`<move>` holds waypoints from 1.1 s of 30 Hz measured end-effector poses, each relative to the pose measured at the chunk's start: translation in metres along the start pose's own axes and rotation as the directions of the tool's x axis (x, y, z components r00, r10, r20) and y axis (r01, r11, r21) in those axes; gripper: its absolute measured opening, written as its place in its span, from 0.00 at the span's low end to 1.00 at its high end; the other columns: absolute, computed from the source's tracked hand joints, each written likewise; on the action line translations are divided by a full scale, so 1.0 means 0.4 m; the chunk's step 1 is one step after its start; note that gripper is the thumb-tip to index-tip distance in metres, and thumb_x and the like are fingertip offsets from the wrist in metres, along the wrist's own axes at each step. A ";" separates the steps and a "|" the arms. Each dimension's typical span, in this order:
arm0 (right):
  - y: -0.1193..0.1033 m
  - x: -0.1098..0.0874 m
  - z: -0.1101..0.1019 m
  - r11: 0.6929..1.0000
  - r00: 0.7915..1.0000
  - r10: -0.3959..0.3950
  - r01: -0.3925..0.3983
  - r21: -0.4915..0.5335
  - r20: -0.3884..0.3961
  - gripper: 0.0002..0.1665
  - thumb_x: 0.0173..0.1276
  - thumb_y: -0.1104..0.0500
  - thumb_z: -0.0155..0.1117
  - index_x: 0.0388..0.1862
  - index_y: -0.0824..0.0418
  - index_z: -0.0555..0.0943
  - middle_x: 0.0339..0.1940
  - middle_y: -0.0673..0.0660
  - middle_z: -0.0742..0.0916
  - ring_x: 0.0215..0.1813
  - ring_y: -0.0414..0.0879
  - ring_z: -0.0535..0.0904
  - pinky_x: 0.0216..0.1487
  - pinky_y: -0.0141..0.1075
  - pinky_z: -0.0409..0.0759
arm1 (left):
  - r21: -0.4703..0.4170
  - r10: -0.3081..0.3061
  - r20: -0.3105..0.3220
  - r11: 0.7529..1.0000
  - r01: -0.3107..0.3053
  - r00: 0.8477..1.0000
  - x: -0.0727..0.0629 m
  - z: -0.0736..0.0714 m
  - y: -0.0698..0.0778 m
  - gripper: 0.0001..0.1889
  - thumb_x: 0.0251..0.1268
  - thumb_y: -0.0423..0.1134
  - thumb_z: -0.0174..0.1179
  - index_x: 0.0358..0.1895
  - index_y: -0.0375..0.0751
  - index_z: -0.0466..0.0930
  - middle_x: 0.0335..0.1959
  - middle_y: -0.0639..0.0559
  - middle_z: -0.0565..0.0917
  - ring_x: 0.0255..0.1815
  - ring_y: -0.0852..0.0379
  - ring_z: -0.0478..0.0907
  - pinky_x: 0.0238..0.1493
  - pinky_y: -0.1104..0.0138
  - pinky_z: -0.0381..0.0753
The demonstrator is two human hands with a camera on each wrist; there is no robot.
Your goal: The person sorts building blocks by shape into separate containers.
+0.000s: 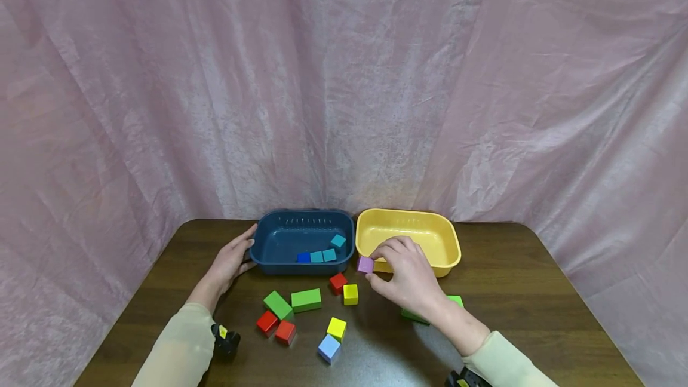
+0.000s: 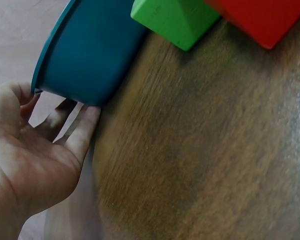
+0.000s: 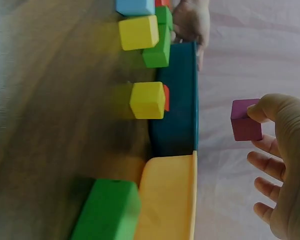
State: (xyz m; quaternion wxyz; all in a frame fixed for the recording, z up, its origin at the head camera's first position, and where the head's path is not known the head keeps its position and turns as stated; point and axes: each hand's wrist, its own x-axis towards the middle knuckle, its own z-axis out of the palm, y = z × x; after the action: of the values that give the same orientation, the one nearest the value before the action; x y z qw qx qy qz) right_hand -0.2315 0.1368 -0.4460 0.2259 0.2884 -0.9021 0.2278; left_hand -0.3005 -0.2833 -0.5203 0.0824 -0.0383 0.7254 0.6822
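Between thumb and fingertip, my right hand (image 1: 409, 273) pinches a small purple cube (image 1: 365, 264) above the near left edge of the yellow basket (image 1: 453, 255). The right wrist view shows the purple cube (image 3: 246, 120) held clear of the table, the other fingers spread apart. My left hand (image 1: 228, 264) rests at the left end of the dark blue basket (image 1: 279, 268); in the left wrist view its fingers (image 2: 85, 132) touch the basket's outer wall, mostly straight. Inside the blue basket, a dark blue cube (image 1: 303, 257) and several teal cubes (image 1: 329, 255) lie at the right.
In front of the baskets lie green blocks (image 1: 306, 300), red cubes (image 1: 285, 332), yellow cubes (image 1: 350, 294) and a light blue cube (image 1: 329, 349). Another green block (image 1: 455, 300) is partly hidden under my right forearm. A pink curtain (image 1: 344, 88) hangs behind the wooden table (image 1: 510, 291).
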 end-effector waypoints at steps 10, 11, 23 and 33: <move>0.006 0.060 -0.003 0.999 0.999 0.037 -0.037 0.012 -0.013 0.15 0.57 0.47 0.77 0.40 0.52 0.87 0.44 0.49 0.86 0.53 0.50 0.75 0.54 0.46 0.74 | 0.012 0.003 -0.007 1.000 -0.003 1.000 0.000 0.002 0.000 0.28 0.85 0.44 0.42 0.83 0.56 0.52 0.82 0.41 0.54 0.74 0.40 0.65 0.68 0.51 0.72; 0.006 0.065 -0.003 0.999 0.999 0.046 -0.045 0.012 -0.010 0.15 0.58 0.46 0.77 0.40 0.51 0.87 0.44 0.48 0.86 0.53 0.50 0.75 0.54 0.46 0.74 | 0.013 0.004 -0.008 1.000 -0.004 1.000 -0.001 0.002 0.000 0.28 0.85 0.44 0.42 0.83 0.56 0.52 0.82 0.41 0.54 0.74 0.40 0.65 0.68 0.51 0.72; 0.011 0.114 -0.002 0.998 0.998 0.067 -0.067 -0.002 -0.005 0.16 0.58 0.47 0.76 0.41 0.55 0.87 0.44 0.52 0.87 0.54 0.53 0.74 0.56 0.49 0.74 | 0.004 0.003 -0.010 1.000 -0.003 1.000 -0.001 0.003 -0.001 0.28 0.86 0.43 0.41 0.84 0.56 0.52 0.82 0.42 0.54 0.75 0.40 0.64 0.69 0.49 0.70; 0.027 0.141 -0.001 0.994 0.994 0.106 -0.106 -0.022 0.012 0.17 0.60 0.47 0.75 0.43 0.55 0.88 0.46 0.53 0.87 0.55 0.53 0.74 0.56 0.50 0.74 | 0.015 0.006 0.008 1.000 -0.006 1.000 -0.004 0.003 0.002 0.29 0.86 0.44 0.40 0.84 0.57 0.50 0.82 0.41 0.52 0.75 0.39 0.63 0.70 0.48 0.69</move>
State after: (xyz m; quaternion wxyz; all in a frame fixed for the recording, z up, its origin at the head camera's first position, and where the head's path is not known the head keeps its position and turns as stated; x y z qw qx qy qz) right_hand -0.2796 0.1213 -0.4183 0.2106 0.2394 -0.9200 0.2280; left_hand -0.2988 -0.2821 -0.5193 0.0836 -0.0325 0.7304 0.6771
